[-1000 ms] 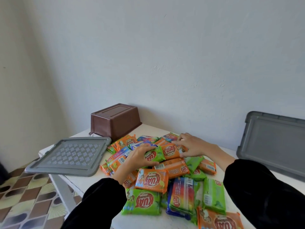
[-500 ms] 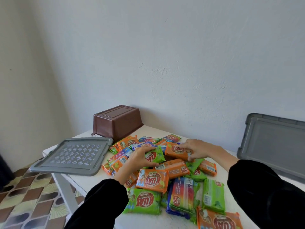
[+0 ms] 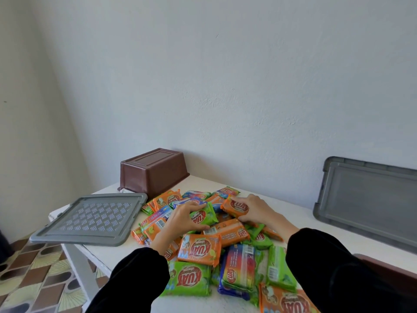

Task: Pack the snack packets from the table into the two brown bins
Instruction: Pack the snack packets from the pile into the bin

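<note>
Left hand [image 3: 183, 219] is pinching a green packet [image 3: 203, 216] & right hand [image 3: 252, 208] is gripping an orange packet [image 3: 235, 207] atop the table's [image 3: 126, 256] pile, both prob. light, crinkly, slippery, so gripping by edges.

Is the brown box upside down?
Yes. The brown bin sits upside down on the table: its flat bottom faces up, rim down.

This looks like a plain room in a home. A bare wall [image 3: 225, 75] fills the upper frame, patterned floor tiles [image 3: 33, 279] show at lower left, and a small white table [image 3: 108, 251] stands in the corner.
</note>
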`<move>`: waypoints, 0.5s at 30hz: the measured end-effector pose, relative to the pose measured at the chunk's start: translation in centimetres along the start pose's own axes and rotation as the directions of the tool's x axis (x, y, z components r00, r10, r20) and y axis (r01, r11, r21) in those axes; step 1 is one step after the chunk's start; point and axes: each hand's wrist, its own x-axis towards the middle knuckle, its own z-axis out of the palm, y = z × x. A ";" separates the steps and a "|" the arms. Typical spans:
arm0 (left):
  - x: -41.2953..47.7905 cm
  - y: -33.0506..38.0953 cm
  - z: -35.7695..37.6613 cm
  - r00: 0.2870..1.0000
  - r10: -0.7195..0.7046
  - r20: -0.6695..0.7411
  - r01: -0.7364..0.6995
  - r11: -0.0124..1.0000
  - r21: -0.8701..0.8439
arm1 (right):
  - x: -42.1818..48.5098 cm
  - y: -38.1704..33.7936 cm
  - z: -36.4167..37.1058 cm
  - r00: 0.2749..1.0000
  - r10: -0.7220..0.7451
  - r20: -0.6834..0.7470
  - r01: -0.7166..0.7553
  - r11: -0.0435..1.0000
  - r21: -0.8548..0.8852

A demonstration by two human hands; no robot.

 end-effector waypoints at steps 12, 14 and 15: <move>2.0 11.5 -2.4 0.917 0.396 0.049 -0.397 0.918 0.015 | -9.0 3.0 -7.4 0.970 0.160 -0.186 -0.168 0.985 -0.029; 2.0 14.4 -2.0 0.878 0.472 0.079 -0.474 0.880 0.021 | -12.3 3.9 -8.9 0.954 0.208 -0.214 -0.215 0.976 -0.014; 1.9 16.0 -1.7 0.857 0.506 0.093 -0.510 0.859 0.028 | -14.1 4.4 -9.6 0.946 0.235 -0.224 -0.244 0.970 -0.013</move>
